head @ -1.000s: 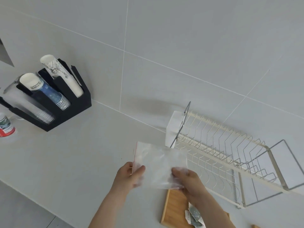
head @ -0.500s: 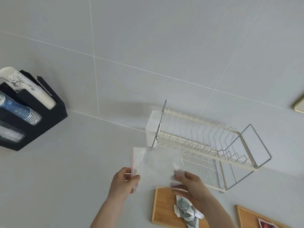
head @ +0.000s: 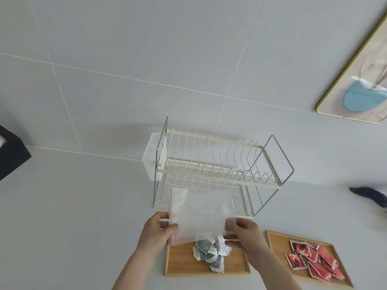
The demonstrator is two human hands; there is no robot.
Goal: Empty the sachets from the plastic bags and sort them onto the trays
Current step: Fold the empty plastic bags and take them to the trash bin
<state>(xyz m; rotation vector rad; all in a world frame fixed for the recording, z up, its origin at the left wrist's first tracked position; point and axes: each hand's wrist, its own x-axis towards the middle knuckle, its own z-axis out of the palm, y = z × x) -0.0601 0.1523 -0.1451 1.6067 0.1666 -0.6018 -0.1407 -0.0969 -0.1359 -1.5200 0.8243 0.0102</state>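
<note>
— My left hand (head: 156, 231) fingers pinch the plastic bag (head: 201, 214) at its red zip edge; my right hand (head: 244, 232) grips the opposite side, above the left tray (head: 180, 266).

— Where are the sachets?

— The grey sachets (head: 210, 253) lie heaped on that tray, the red sachets (head: 314, 261) on the right tray (head: 276, 239).

— What's the risk?

— A sachet clinging inside could drop off-tray if I swing the bag away.

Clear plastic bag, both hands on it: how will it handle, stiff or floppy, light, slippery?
Probably floppy: the clear plastic bag shows wrinkles and sags between the left hand and the right hand. Likely very light, since it looks empty, with the grey sachets piled on the tray beneath. The thin film may slip from a loose pinch.
</note>
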